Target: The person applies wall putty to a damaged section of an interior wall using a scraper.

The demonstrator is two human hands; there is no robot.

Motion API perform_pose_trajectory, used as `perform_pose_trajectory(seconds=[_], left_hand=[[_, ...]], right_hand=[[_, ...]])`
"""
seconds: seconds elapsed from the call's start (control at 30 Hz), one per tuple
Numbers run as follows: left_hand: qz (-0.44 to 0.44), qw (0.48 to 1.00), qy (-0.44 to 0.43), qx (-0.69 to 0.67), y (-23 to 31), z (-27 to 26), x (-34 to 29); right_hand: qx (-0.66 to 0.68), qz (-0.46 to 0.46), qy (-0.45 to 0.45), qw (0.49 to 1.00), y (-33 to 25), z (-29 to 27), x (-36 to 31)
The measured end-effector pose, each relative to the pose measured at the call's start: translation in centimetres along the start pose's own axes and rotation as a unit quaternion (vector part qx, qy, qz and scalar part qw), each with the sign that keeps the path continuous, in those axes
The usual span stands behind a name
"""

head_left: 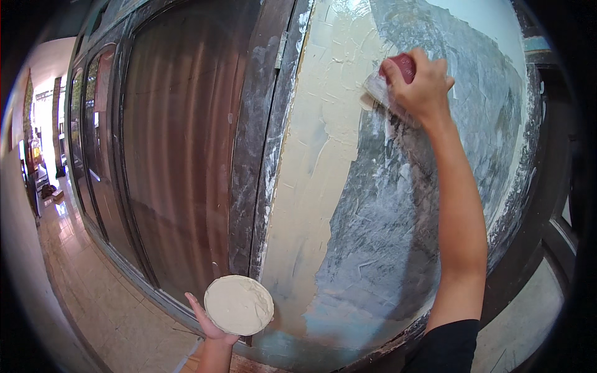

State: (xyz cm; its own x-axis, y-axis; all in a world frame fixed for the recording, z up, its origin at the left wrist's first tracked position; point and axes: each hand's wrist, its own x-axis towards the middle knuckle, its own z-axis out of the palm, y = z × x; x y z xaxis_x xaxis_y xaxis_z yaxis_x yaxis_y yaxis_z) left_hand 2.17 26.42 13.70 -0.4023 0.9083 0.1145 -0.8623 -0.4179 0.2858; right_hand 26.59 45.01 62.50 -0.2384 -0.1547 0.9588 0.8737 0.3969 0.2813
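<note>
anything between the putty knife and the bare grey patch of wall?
Nothing visible. The right hand already presses the putty knife on the wall at the filler's edge. The left hand keeps the filler dish low, clear.

Putty knife (380,90) on wall (373,248) upper right; dish (239,304) lower left.

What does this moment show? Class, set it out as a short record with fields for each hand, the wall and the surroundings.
Left hand: left hand holds up a round dish of cream putty from below.
Right hand: right hand presses a red-handled putty knife against the wall.
Wall: wall panel, cream putty on its left part, scraped grey surface bare on its right.
Surroundings: dark wooden door frame left of the panel; tiled floor below.
</note>
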Motion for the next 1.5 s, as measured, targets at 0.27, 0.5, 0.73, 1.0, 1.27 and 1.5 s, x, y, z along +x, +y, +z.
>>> perform_pose_trajectory(seconds=[0.27,0.5,0.73,1.0,1.27,1.5], left_hand=[[-0.010,1.000,-0.014,0.013,0.4,0.5,-1.2],[-0.007,1.000,-0.010,0.018,-0.1,-1.7,-0.7],[0.004,0.999,0.024,0.022,-0.5,0.8,-1.7],[0.012,1.000,0.015,0.008,-2.1,1.4,-1.9],[0.008,1.000,0.005,0.006,-3.6,0.5,-2.3],[0.018,1.000,0.001,0.008,-3.5,0.8,-3.2]], right_hand=[[-0.014,0.025,-0.008,1.000,0.9,0.1,-0.3],[-0.033,0.038,-0.016,0.999,1.7,-0.6,-0.8],[-0.037,0.030,-0.009,0.999,2.1,-0.1,-1.3],[-0.015,-0.017,-0.012,1.000,1.7,-0.4,-1.7],[0.017,-0.051,-0.033,0.998,1.5,0.0,-2.4],[0.057,-0.047,-0.038,0.997,0.9,-0.5,-3.0]])
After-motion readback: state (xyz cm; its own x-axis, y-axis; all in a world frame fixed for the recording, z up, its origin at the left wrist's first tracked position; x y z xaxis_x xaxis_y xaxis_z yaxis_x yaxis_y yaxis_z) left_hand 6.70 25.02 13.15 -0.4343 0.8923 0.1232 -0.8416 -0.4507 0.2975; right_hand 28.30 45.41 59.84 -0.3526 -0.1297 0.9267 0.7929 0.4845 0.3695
